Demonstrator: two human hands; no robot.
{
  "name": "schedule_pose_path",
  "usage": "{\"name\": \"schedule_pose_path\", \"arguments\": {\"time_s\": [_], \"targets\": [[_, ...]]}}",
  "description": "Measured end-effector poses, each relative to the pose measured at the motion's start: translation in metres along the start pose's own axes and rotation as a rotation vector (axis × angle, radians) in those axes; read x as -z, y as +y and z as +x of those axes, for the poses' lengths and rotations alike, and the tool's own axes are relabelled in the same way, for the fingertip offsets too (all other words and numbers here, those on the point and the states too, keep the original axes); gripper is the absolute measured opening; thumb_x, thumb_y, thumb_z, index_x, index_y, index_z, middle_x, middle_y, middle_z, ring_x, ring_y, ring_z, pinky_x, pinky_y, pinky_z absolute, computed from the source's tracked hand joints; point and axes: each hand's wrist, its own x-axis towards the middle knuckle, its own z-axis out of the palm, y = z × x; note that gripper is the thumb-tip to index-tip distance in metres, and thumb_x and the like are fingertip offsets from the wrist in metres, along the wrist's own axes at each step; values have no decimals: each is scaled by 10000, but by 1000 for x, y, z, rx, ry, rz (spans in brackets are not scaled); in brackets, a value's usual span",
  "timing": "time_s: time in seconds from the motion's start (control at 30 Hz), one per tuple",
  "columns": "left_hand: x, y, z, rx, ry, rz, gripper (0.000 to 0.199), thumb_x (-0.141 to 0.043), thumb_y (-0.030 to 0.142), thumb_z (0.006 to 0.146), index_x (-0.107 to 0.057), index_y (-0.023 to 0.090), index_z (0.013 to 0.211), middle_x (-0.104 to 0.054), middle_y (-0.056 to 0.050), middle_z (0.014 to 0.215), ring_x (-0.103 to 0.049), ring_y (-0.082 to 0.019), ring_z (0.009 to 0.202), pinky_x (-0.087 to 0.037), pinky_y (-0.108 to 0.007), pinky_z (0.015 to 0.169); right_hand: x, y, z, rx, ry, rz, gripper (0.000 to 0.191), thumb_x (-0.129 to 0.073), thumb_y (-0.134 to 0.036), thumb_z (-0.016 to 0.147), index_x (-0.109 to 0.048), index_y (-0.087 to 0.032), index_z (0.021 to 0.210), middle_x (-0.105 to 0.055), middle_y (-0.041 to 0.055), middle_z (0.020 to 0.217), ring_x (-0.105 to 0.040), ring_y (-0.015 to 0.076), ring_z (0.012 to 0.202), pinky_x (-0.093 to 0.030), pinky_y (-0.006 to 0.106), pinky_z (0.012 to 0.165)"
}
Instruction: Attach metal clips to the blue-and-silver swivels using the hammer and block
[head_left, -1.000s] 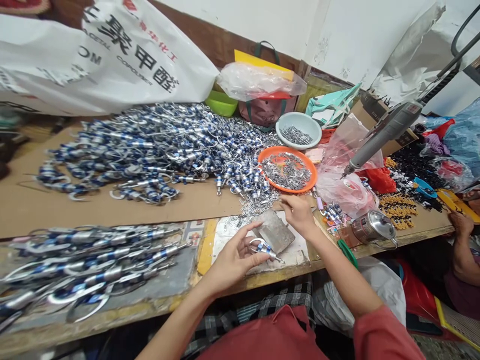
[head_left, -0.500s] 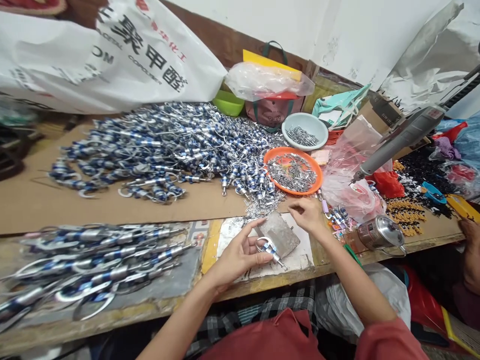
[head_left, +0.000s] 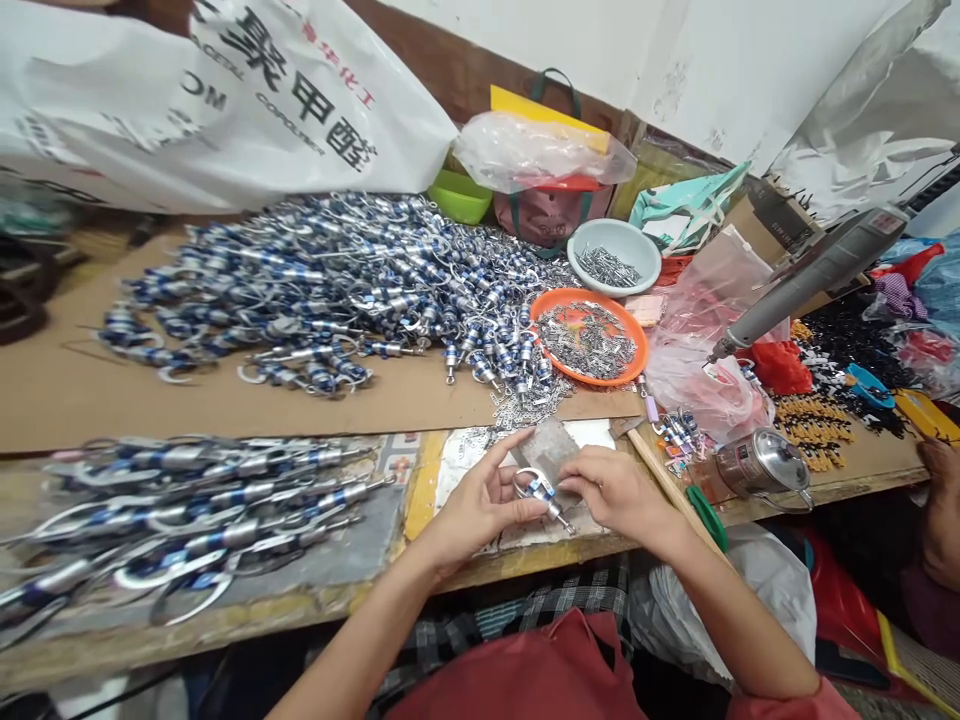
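My left hand (head_left: 487, 505) grips a small silver-and-blue metal piece (head_left: 541, 492) with a curved hoop on one side and a little ring at its end. Close beside that piece is my right hand (head_left: 611, 490), its thumb and fingers pinched together; whatever is between the fingertips is too small to make out. Under both hands lies a square metal block (head_left: 550, 448), partly covered by them, on a white sheet (head_left: 459, 465). A hammer with a wooden handle (head_left: 664, 478) rests right of my right hand.
A big heap of similar pieces (head_left: 315, 280) covers the cardboard, with rows (head_left: 202, 530) at front left. An orange plate (head_left: 637, 360) and pale bowl (head_left: 651, 272) hold small metal parts. An electric screwdriver (head_left: 817, 280) hangs right, above a lidded mug (head_left: 761, 465). Another person's hand (head_left: 941, 490) is far right.
My right hand has moved from beyond the block toward me, down to the piece in my left hand. The hammer's handle now shows. My left hand stays nearly still.
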Motion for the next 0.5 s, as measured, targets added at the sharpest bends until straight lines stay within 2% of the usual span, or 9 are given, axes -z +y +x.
{"name": "schedule_pose_path", "arguments": {"time_s": [0.1, 0.27, 0.4, 0.5], "targets": [[1, -2, 1, -10, -1, 5, 910, -765, 183, 583, -273, 225, 1347, -559, 29, 758, -553, -125, 715, -460, -266, 680, 3, 0, 7, -27, -91, 44, 120, -559, -132, 824, -667, -177, 795, -633, 11, 732, -563, 120, 699, -417, 205, 644], [2, -2, 2, -22, -26, -29, 932, -769, 180, 582, -249, 205, 1355, -598, 4, 793, -563, -125, 736, -465, -242, 664, -11, -4, 17, -67, -65, 35, 130, -581, -180, 822, -701, -203, 867, -629, 17, 750, -565, 125, 720, -419, 212, 656], [1, -1, 1, -9, -17, -27, 939, -772, 176, 575, -252, 211, 1356, -607, 1, 800, -574, -123, 712, -474, -243, 649, -12, -2, 18, -145, -42, 192, 129, -594, -146, 807, -709, -191, 841, -642, 11, 742, -578, 113, 698, -429, 200, 636], [1, -1, 1, -2, 2, -15, 929, -771, 172, 575, -268, 221, 1354, -605, 5, 792, -586, -133, 728, -479, -256, 665, -11, 2, 15, -119, -51, 258, 136, -602, -110, 789, -715, -182, 807, -638, 4, 707, -573, 102, 666, -428, 188, 613]]}}
